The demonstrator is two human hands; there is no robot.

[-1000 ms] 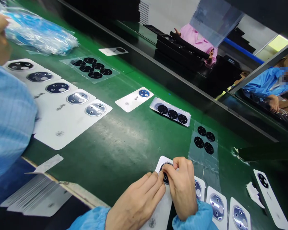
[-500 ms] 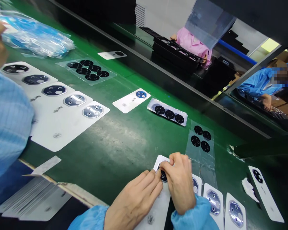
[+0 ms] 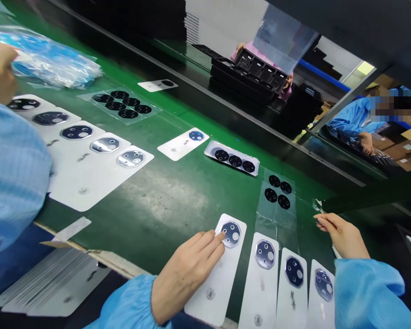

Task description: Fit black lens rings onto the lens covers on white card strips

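My left hand (image 3: 192, 272) lies with its fingers stretched out on a white phone-back panel (image 3: 214, 285), its fingertips at the edge of the shiny octagonal camera piece (image 3: 230, 234). Away to the right, my right hand (image 3: 344, 235) has thumb and fingers pinched together above the green table. A small dark bit shows at those fingertips, too small to name. Between the hands stand three more white panels (image 3: 260, 283) in a row, each with an octagonal camera piece. A clear sheet (image 3: 263, 219) with several black octagonal stickers (image 3: 277, 192) lies behind them.
A co-worker's hand (image 3: 0, 71) and blue sleeve (image 3: 13, 178) are at left beside overlapping white panels (image 3: 102, 183). Farther back are a sticker stack (image 3: 231, 157), a single panel (image 3: 178, 148) and a plastic bag (image 3: 51, 57). Persons work across the line, one holding a black tray (image 3: 256, 71).
My right hand has left the camera piece and moved right, uncovering the piece and the panels beside it. My left hand stays on the panel. The co-worker across has tilted up the black tray.
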